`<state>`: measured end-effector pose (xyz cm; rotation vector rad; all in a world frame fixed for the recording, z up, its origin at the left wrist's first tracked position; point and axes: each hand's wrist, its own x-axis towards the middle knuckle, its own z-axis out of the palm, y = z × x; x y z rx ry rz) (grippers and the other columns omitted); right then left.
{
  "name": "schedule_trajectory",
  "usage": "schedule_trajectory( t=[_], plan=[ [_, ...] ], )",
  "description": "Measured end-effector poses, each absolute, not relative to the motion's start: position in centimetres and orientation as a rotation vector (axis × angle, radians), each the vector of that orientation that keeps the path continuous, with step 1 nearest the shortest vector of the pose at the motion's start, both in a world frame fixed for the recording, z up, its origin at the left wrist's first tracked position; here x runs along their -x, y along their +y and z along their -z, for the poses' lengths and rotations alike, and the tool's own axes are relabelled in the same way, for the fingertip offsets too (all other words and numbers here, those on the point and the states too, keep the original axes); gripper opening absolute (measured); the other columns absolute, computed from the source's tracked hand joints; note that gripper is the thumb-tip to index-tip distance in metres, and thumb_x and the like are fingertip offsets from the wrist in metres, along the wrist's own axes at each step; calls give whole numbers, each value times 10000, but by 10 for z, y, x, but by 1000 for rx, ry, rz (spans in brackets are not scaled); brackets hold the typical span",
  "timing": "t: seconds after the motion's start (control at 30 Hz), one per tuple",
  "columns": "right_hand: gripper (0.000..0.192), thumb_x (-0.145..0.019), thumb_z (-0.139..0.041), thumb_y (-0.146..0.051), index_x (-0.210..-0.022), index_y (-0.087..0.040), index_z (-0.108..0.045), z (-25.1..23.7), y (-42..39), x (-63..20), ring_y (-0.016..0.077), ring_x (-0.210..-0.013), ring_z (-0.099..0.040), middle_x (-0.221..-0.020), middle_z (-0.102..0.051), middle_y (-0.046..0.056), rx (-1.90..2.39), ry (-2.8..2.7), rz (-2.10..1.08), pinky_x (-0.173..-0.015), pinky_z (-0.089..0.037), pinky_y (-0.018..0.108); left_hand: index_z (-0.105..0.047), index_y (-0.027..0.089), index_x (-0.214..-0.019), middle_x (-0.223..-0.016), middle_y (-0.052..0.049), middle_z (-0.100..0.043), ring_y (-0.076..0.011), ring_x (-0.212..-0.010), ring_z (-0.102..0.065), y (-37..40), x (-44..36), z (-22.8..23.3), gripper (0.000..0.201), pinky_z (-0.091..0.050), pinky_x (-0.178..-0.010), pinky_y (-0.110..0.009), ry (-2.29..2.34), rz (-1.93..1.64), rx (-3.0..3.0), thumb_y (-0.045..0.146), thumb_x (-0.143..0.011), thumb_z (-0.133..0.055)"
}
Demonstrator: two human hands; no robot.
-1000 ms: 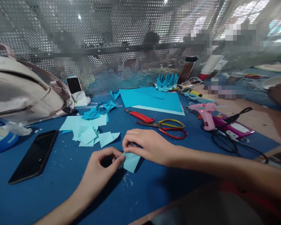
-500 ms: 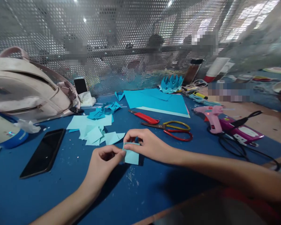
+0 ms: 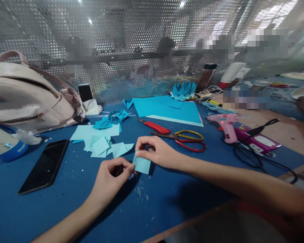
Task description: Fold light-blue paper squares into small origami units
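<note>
A small light-blue paper square (image 3: 143, 165) is held just above the blue table, near the middle of the view. My left hand (image 3: 114, 172) pinches its lower left corner between thumb and forefinger. At its upper left corner, my right hand (image 3: 158, 151) has thumb and fingers closed on the paper. The left edge between the two pinches looks slightly raised or folded. Just beyond my left hand lies a loose pile of light-blue paper squares (image 3: 100, 146). Red-and-yellow-handled scissors (image 3: 190, 136) and a red utility knife (image 3: 157, 127) rest beyond my right hand.
Blue sheets (image 3: 164, 109), folded blue pieces (image 3: 111, 119) and a spiky blue paper form (image 3: 183, 90) lie farther back. At left are a phone (image 3: 44, 167) and a pale backpack (image 3: 27, 91). A pink glue gun (image 3: 225, 126) with black cable stands right; perforated metal (image 3: 116, 77) closes the back.
My right hand has shifted slightly up along the paper's left edge, and my left hand sits a little lower on it. The two pinches are farther apart. The view has shifted slightly.
</note>
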<state>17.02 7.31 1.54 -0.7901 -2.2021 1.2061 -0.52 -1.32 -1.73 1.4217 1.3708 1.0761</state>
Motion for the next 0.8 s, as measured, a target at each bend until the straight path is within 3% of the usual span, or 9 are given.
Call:
schedule_trajectory(
  t=[0.3,0.53,0.8],
  plan=[
    [67,-852,-614,-167,-787,-155,-598,-6,67,-174,100,-654,-484,-737,-585,-30,739,-2250,-1188,-618,-367,219,-549,198,-723,-675,29,-489,-122,-592,-429,-12,10,21,249,-319,-552,-251,1446,-1208,-1453,369,-903,-569],
    [79,-857,-622,-139,-786,-167,-603,4,60,-170,101,-706,-517,-782,-584,-31,696,-2234,-1138,-620,-368,216,-558,191,-702,-715,6,-530,-150,-689,-506,-15,7,19,232,-367,-649,-278,1376,-1239,-1778,249,-927,-555],
    [138,-864,-618,-141,-734,-166,-581,-1,60,-170,119,-720,-514,-752,-539,-15,561,-2220,-1073,-646,-384,237,-588,191,-683,-685,6,-543,-151,-664,-517,-15,9,12,225,-376,-635,-279,1374,-1258,-1758,225,-905,-578]
  ],
)
